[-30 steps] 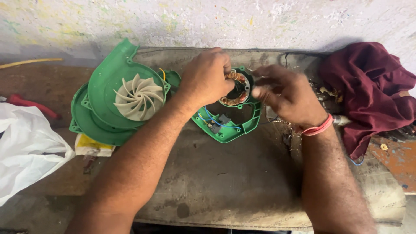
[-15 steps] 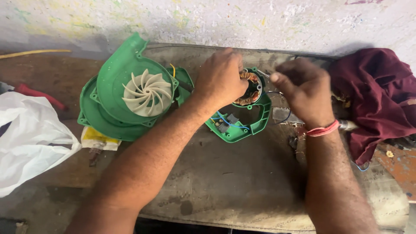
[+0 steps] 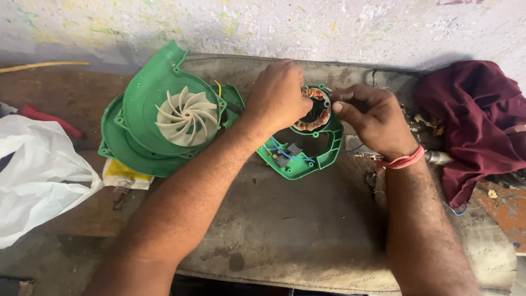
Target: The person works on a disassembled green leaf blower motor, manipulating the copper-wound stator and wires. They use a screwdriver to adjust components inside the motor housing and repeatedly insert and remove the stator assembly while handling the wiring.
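With the green blower housing [image 3: 159, 118] and its white fan [image 3: 186, 117] lying aside at left, the left hand [image 3: 276, 93] grips the copper-wound motor stator [image 3: 313, 109] in the green handle shell [image 3: 304, 156] mid-bench while the right hand [image 3: 370, 118] pinches its rim, apparently seating it, which likely needs careful alignment.

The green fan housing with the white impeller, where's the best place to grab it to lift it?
Probably at the spout end of the green fan housing, the flared outlet pointing toward the wall. It juts clear of the round body, so a grip can close across it from above. The white impeller fills the middle, best left untouched.
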